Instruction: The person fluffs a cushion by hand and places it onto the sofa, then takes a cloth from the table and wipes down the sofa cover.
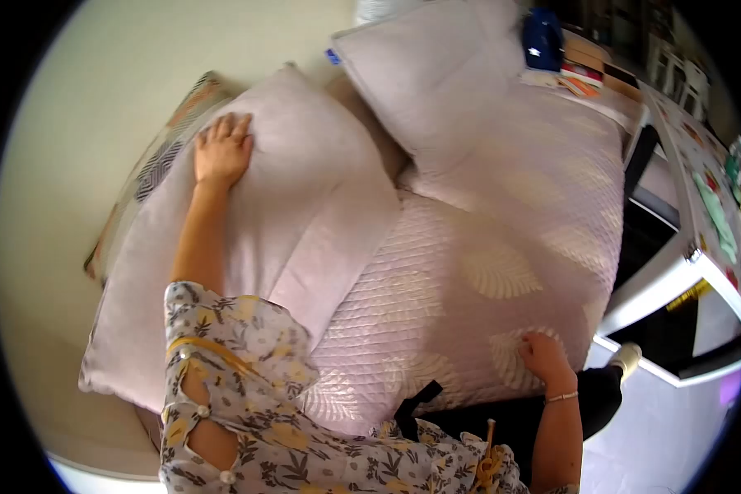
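No words or numbers can be read. A small blue label sits at the left corner of the upper pale mauve square cushion, illegible. A white star-like mark shows on a dark blue upright object near the quilted pink bedspread's far edge.

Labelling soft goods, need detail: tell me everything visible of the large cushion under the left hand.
The large cushion is plain, pale pinkish-grey, of smooth, soft-looking fabric, plump, creased, with pointed corners. It lies aslant, partly over the quilted cover, in front of a patterned cushion. The left hand rests palm-down near its upper edge; the floral sleeve hides part of it.
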Action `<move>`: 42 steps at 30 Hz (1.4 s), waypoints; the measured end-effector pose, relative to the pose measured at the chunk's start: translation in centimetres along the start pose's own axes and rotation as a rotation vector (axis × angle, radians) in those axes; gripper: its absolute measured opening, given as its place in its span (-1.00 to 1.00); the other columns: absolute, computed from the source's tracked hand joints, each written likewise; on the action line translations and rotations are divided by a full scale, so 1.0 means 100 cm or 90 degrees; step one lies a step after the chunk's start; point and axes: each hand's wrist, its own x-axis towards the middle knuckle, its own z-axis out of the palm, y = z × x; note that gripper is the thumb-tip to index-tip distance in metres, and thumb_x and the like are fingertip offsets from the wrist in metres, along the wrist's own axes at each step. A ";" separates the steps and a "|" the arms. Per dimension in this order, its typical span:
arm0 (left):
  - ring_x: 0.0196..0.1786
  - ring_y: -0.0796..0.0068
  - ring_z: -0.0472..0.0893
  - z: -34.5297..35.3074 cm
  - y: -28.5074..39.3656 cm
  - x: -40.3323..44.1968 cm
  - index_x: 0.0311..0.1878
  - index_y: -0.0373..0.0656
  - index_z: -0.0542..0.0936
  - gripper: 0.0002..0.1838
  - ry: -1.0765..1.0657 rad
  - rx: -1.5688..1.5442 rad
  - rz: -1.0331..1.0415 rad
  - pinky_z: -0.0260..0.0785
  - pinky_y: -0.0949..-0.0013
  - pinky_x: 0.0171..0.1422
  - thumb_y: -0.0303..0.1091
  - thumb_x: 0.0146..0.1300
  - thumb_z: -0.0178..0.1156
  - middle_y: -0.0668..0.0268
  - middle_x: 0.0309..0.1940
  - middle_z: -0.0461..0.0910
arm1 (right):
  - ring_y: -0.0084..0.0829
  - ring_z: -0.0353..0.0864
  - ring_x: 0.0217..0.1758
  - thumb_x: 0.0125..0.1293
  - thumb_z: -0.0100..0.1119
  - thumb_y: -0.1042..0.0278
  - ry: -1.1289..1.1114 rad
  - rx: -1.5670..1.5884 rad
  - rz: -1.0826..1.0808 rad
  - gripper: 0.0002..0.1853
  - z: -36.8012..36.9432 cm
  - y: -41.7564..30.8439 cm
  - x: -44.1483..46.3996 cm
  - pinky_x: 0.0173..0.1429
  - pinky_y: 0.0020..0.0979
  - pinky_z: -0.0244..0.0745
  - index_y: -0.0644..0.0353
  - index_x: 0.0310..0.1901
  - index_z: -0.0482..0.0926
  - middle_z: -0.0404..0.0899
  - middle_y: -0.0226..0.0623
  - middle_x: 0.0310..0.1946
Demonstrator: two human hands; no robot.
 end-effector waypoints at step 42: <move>-0.57 0.21 0.62 0.049 -0.101 -0.164 -0.44 0.02 0.65 -0.63 0.389 0.073 -0.060 0.46 0.18 -0.48 -0.01 0.43 0.12 0.33 -0.57 0.66 | -0.02 0.67 -0.19 0.31 0.18 0.33 -0.124 0.024 0.064 -0.75 0.002 -0.010 -0.005 -0.04 -0.17 0.53 0.29 -0.06 0.58 0.66 0.03 -0.30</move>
